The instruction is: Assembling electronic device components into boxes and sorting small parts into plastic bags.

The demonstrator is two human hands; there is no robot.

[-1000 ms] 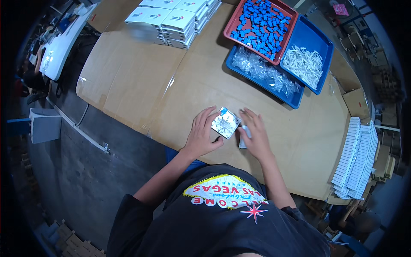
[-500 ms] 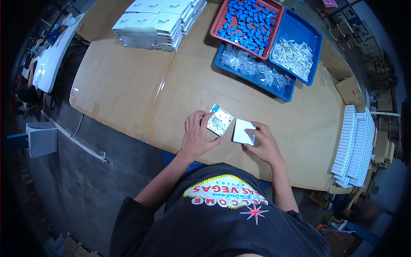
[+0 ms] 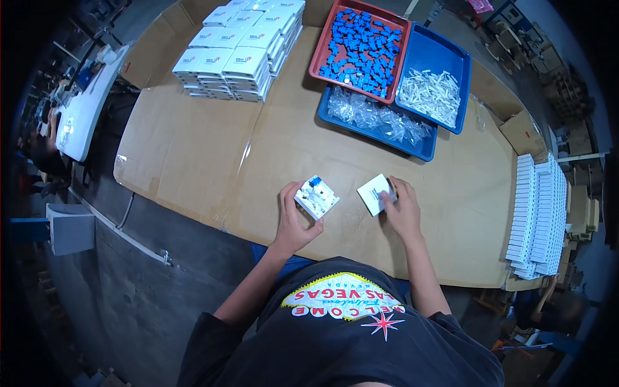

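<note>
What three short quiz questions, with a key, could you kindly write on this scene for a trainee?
1. Open question: What lies in the red tray?
2. True or false: The right hand holds the white square unit with a blue part.
3. Fill in the blank: The clear plastic items lie in a tray coloured ____.

Key:
1. Many small blue pieces.
2. False: the left hand holds that unit; the right hand holds a flat white square piece.
3. Blue.
</note>
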